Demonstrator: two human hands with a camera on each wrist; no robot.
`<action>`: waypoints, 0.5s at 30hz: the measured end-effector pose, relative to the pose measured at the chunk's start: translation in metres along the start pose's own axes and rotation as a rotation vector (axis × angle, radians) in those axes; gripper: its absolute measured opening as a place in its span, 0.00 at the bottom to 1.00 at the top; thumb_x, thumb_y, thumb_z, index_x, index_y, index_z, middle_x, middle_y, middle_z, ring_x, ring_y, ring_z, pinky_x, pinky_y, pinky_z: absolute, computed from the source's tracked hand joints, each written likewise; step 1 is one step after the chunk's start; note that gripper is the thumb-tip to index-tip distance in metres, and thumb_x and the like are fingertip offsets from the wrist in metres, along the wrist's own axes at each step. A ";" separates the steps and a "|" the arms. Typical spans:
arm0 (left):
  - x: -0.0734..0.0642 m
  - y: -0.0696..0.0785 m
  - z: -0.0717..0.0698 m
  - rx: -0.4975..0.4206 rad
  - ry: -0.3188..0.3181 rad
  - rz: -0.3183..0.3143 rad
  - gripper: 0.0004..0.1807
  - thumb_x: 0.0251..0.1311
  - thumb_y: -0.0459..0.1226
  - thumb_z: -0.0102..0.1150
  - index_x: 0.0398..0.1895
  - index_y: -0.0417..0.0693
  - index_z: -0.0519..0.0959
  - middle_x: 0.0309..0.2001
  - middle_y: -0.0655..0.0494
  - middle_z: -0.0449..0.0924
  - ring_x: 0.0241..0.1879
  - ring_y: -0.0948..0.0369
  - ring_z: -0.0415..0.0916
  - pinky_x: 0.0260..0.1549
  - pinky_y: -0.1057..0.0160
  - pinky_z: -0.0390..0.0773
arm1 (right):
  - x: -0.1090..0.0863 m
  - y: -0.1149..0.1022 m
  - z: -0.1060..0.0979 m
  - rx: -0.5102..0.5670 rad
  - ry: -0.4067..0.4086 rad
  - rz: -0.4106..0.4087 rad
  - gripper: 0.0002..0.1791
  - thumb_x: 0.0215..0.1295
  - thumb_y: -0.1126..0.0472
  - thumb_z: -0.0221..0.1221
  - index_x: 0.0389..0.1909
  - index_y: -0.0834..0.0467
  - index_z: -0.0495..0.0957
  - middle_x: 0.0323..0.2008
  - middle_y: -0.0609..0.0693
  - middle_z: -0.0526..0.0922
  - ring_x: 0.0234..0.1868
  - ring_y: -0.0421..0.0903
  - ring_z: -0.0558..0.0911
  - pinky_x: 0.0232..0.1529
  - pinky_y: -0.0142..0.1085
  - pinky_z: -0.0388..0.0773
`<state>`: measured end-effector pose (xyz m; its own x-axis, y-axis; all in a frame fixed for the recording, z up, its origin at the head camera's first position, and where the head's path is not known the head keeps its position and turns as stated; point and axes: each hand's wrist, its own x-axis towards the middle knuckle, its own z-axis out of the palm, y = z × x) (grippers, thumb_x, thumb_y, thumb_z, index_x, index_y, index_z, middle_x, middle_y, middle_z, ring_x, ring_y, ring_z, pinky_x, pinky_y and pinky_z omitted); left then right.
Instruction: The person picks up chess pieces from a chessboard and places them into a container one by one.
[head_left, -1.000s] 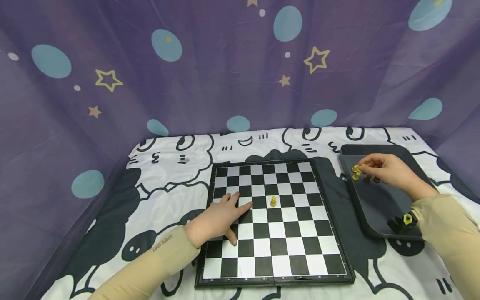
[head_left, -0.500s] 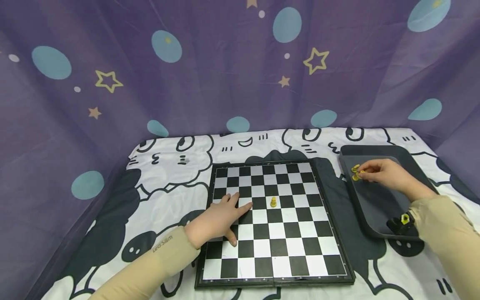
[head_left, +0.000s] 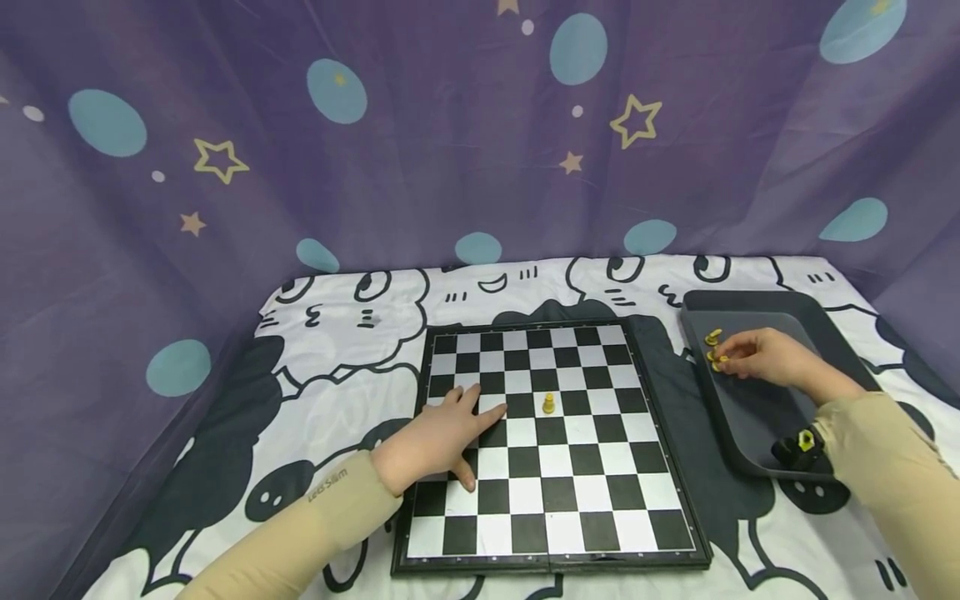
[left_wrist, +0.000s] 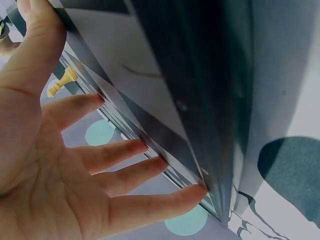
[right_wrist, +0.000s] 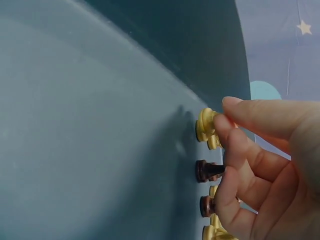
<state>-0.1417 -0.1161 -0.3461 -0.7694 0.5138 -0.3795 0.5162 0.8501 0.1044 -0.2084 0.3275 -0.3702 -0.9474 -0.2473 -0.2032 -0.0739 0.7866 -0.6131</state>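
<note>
My left hand (head_left: 442, 429) lies with spread fingers on the left side of a black-and-white chessboard (head_left: 558, 487); the left wrist view shows its fingertips along the squares. A single yellow chess piece (head_left: 548, 404) stands upright near the middle of the board, right of that hand. Over at the grey tray (head_left: 750, 433), my right hand (head_left: 772, 357) pinches a yellow chess piece (right_wrist: 204, 125) between thumb and index finger, low over the tray floor. Beside its curled fingers in the right wrist view are a dark brown chess piece (right_wrist: 202, 171) and more yellow pieces (right_wrist: 210, 233), partly hidden.
Another yellow chess piece (head_left: 712, 337) sits near the tray's far left corner. Raised walls surround the tray, right of the board. A cartoon-print cloth (head_left: 345, 325) covers the table, and a purple curtain (head_left: 420, 167) hangs behind.
My right hand has shifted slightly toward the near side within the tray, and now covers the brown pieces in the head view. The left hand and the piece on the board stay put.
</note>
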 end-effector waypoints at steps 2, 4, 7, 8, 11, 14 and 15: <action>0.000 0.000 0.000 -0.002 -0.003 -0.001 0.58 0.30 0.52 0.72 0.72 0.57 0.59 0.72 0.37 0.50 0.70 0.38 0.50 0.55 0.36 0.67 | 0.001 0.000 0.001 0.009 -0.012 0.003 0.14 0.60 0.66 0.59 0.42 0.73 0.78 0.33 0.56 0.86 0.27 0.34 0.77 0.28 0.31 0.76; 0.000 0.001 0.000 -0.005 -0.004 0.000 0.57 0.30 0.52 0.72 0.72 0.57 0.58 0.72 0.37 0.49 0.70 0.38 0.50 0.55 0.36 0.67 | 0.001 0.000 0.002 0.018 -0.021 0.003 0.13 0.60 0.68 0.58 0.42 0.73 0.78 0.33 0.56 0.86 0.27 0.33 0.77 0.28 0.31 0.76; -0.001 0.001 -0.001 -0.013 -0.006 -0.002 0.57 0.30 0.52 0.72 0.72 0.57 0.58 0.72 0.38 0.49 0.70 0.38 0.49 0.56 0.36 0.67 | 0.002 0.000 0.004 0.023 -0.025 0.007 0.13 0.59 0.68 0.58 0.42 0.73 0.78 0.33 0.55 0.86 0.27 0.33 0.77 0.28 0.30 0.76; -0.001 0.001 -0.001 -0.015 -0.006 -0.002 0.57 0.30 0.52 0.72 0.73 0.57 0.58 0.73 0.38 0.49 0.70 0.38 0.49 0.56 0.36 0.66 | 0.002 -0.001 0.004 0.020 -0.025 0.008 0.13 0.59 0.68 0.59 0.42 0.73 0.78 0.32 0.55 0.86 0.27 0.34 0.77 0.27 0.31 0.76; -0.002 0.001 -0.002 -0.018 -0.007 -0.003 0.57 0.30 0.52 0.72 0.72 0.57 0.58 0.72 0.37 0.49 0.70 0.38 0.49 0.56 0.36 0.66 | 0.002 -0.001 0.004 0.004 -0.026 0.014 0.13 0.59 0.66 0.60 0.42 0.72 0.79 0.31 0.53 0.85 0.26 0.35 0.76 0.27 0.31 0.75; -0.003 0.001 -0.002 -0.024 -0.004 0.001 0.57 0.30 0.51 0.71 0.72 0.57 0.58 0.72 0.37 0.48 0.70 0.37 0.49 0.56 0.35 0.66 | 0.002 0.001 0.004 -0.016 -0.026 0.014 0.14 0.59 0.65 0.61 0.41 0.72 0.79 0.30 0.52 0.85 0.26 0.36 0.76 0.26 0.31 0.74; -0.003 0.001 -0.002 -0.027 -0.003 0.002 0.57 0.30 0.51 0.71 0.72 0.57 0.58 0.72 0.37 0.48 0.70 0.37 0.49 0.56 0.35 0.65 | 0.002 0.001 0.004 -0.019 -0.026 0.013 0.14 0.59 0.65 0.61 0.41 0.72 0.79 0.30 0.52 0.85 0.25 0.36 0.76 0.26 0.31 0.74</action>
<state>-0.1398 -0.1166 -0.3429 -0.7672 0.5150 -0.3824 0.5071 0.8520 0.1301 -0.2094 0.3257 -0.3742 -0.9398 -0.2516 -0.2313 -0.0676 0.8003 -0.5958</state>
